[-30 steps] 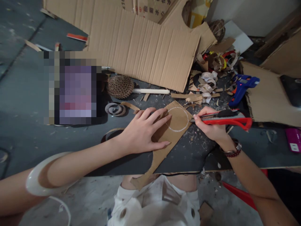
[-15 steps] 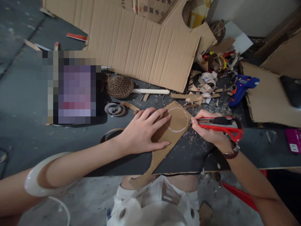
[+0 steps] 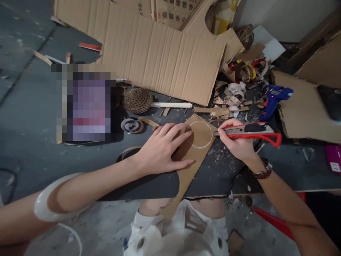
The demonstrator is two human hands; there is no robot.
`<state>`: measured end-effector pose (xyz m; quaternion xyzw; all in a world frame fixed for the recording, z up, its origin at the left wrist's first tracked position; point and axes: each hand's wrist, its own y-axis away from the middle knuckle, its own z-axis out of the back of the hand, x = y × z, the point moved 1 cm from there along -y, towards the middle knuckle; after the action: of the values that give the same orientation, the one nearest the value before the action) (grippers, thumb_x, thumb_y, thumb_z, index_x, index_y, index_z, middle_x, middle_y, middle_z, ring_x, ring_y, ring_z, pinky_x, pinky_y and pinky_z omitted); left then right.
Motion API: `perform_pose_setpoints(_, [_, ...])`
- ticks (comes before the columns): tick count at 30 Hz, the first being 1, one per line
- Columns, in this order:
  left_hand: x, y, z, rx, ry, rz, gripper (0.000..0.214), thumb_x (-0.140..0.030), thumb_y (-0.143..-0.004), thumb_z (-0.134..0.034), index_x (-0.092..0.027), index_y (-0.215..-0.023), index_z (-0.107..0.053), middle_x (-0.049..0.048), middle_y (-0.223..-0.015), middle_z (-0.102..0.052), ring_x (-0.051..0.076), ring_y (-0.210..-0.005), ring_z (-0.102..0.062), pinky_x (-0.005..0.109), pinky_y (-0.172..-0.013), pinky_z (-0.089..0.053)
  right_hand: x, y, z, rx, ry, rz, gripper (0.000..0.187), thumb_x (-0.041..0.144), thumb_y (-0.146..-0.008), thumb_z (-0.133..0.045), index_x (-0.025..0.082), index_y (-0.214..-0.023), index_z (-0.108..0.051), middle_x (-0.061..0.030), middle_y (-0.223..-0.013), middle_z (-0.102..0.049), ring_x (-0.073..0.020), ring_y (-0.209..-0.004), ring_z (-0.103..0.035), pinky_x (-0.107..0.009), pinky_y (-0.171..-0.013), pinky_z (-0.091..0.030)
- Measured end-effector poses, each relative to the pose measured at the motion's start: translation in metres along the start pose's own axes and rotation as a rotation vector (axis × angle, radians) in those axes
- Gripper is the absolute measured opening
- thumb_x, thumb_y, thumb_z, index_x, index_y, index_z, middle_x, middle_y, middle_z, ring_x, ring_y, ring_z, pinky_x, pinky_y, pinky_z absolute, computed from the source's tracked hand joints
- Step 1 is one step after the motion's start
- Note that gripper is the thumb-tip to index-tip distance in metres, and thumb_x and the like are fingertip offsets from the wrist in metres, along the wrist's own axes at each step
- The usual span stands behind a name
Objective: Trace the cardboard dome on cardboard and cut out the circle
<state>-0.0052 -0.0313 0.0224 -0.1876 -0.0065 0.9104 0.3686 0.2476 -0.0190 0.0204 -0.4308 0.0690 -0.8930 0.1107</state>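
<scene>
Under my left hand (image 3: 166, 149) lies a brown piece of cardboard (image 3: 190, 165) with a white circle drawn on it. My left fingers are spread flat and press it to the dark table. A curved tail of the cardboard hangs past the table's front edge. My right hand (image 3: 237, 142) grips a red and black utility knife (image 3: 250, 130). Its blade tip touches the cardboard at the right side of the drawn circle. Just beyond the left fingers sits a coiled cardboard strip (image 3: 131, 125).
Behind are a large corrugated sheet (image 3: 162, 60), a ball of rolled cardboard (image 3: 137, 100) and a white pen (image 3: 173, 105). A blue glue gun (image 3: 275, 99) stands at the right, beside paper scraps (image 3: 234, 94). A magenta box (image 3: 333, 158) lies far right. A blurred-out rectangle covers the left.
The cardboard has turned slightly under my left hand, its tail swinging right. My right hand has tilted the knife, and its blade tip has shifted slightly up along the circle's right side.
</scene>
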Motion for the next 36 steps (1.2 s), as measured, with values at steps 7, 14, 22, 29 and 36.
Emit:
perform_pose_setpoints(7, [-0.0005,0.0000,0.0026,-0.057,0.024,-0.024,0.053,-0.051,-0.087,-0.054,-0.013,-0.125,-0.056,0.0174,-0.125,-0.057,0.029,-0.107,-0.060,0.045,-0.089,-0.052,-0.0026,-0.0037,-0.0001,-0.043,-0.054,-0.018,0.014,0.029,-0.086,-0.062,0.025,-0.097,-0.056,-0.0013,-0.093,-0.064,-0.0176,-0.083,-0.065,-0.035,-0.081,-0.053])
perform_pose_setpoints(14, [0.0002,0.0008,0.0029,-0.078,0.014,-0.051,0.045,-0.043,-0.088,-0.055,-0.016,-0.124,-0.058,0.0156,-0.125,-0.059,0.028,-0.113,-0.058,0.043,-0.093,-0.050,-0.0006,-0.0057,0.0014,-0.014,-0.028,0.041,0.012,0.029,-0.087,-0.061,0.026,-0.098,-0.057,-0.0008,-0.097,-0.064,-0.0170,-0.090,-0.064,-0.033,-0.085,-0.054])
perform_pose_setpoints(22, [0.0028,0.0007,-0.0023,0.109,-0.045,-0.036,0.086,-0.072,-0.081,-0.048,-0.016,-0.146,-0.039,0.0184,-0.157,-0.029,0.037,-0.143,-0.031,0.056,-0.109,-0.035,-0.0070,-0.0026,-0.0022,0.037,-0.126,-0.032,0.014,0.032,-0.089,-0.060,0.025,-0.101,-0.056,-0.0019,-0.100,-0.061,-0.0162,-0.084,-0.065,-0.033,-0.079,-0.057])
perform_pose_setpoints(29, [0.0021,0.0006,-0.0012,0.120,-0.046,-0.030,0.087,-0.072,-0.082,-0.047,-0.016,-0.147,-0.037,0.0177,-0.158,-0.027,0.037,-0.143,-0.030,0.057,-0.110,-0.034,-0.0086,-0.0027,-0.0032,0.057,-0.216,-0.068,0.014,0.034,-0.090,-0.059,0.025,-0.101,-0.055,-0.0009,-0.099,-0.060,-0.0129,-0.074,-0.067,-0.028,-0.070,-0.059])
perform_pose_setpoints(36, [0.0026,0.0005,-0.0016,0.123,-0.043,-0.028,0.087,-0.073,-0.082,-0.046,-0.016,-0.147,-0.037,0.0170,-0.158,-0.027,0.037,-0.143,-0.030,0.057,-0.110,-0.034,-0.0095,-0.0026,-0.0049,0.059,-0.274,-0.101,0.017,0.037,-0.089,-0.059,0.024,-0.100,-0.055,-0.0017,-0.100,-0.060,-0.0125,-0.074,-0.067,-0.025,-0.066,-0.062])
